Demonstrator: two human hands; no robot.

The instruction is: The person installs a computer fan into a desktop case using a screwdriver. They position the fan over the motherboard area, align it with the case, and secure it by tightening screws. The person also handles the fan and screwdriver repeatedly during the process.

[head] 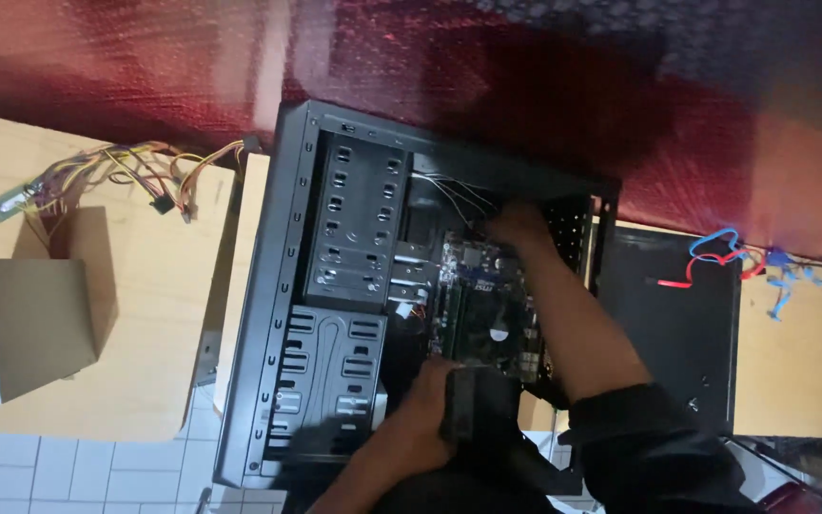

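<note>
**Both hands inside the open computer case, working at the board**

Nearest the camera, the left hand [427, 407] is clenched around a dark, blocky object [465, 405] at the near edge of the computer case [268, 314]; the motion blur hides what that object is. Just beyond this hand lies the motherboard [487, 305], flat in the case, with a round cooler fan [498, 333] close in front of the knuckles.

Further in, the right hand [518, 227] reaches across the board to its far corner, where thin white wires [449, 195] run down from the case wall. The fingers curl downward onto that spot, but I cannot tell whether they pinch a wire or only press there.

To the left of both hands stand the empty drive bays [354, 228] of the case. Well off to the left, on the wooden surface [145, 314], sits a grey power supply box [21, 328] with its bundle of coloured cables [135, 171]. To the right of the right hand lies the black side panel [677, 314], with red and blue cables [725, 252] past it.

Judging by the pose, the step in hand is fiddly work at the board's far corner, with the near hand steadying. The next move calls for a fine, careful grip among those thin wires.
</note>
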